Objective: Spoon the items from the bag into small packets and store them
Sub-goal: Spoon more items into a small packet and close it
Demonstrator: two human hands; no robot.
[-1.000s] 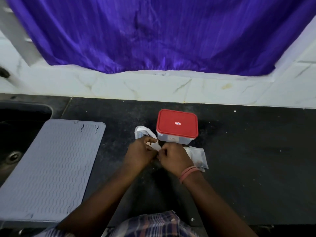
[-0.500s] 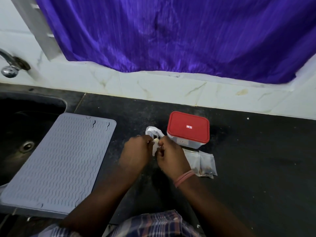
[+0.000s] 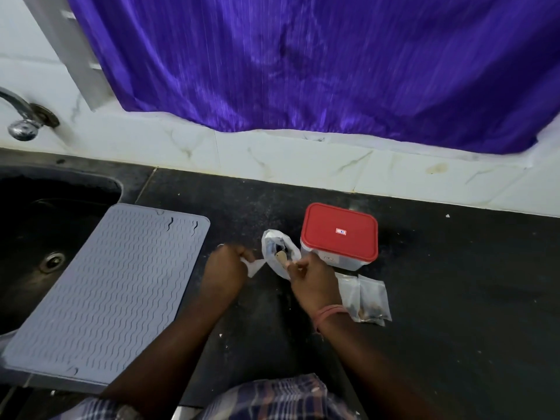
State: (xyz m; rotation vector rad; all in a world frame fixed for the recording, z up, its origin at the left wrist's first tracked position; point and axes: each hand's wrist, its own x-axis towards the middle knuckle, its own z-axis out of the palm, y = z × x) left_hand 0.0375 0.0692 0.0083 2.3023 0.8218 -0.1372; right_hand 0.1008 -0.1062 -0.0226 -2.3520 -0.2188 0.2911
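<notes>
A small clear plastic bag (image 3: 277, 248) with dark contents lies on the black counter, its mouth pulled open. My left hand (image 3: 225, 268) pinches the bag's left edge, stretched out to the left. My right hand (image 3: 313, 275) grips the bag's right side together with a pale wooden spoon (image 3: 281, 258), whose bowl sits in the bag's mouth. Two small clear packets (image 3: 365, 300) holding brown bits lie flat just right of my right wrist. A clear box with a red lid (image 3: 341, 233) stands shut behind them.
A grey ribbed silicone mat (image 3: 109, 295) covers the counter's left part and overhangs the dark sink (image 3: 45, 225). A metal tap (image 3: 22, 116) juts from the tiled wall. A purple curtain (image 3: 303, 56) hangs behind. Bare black counter (image 3: 469, 283) extends right.
My hands have moved apart and pulled the bag's mouth open, so the spoon now shows inside it. The camera has shifted left, bringing the tap into view.
</notes>
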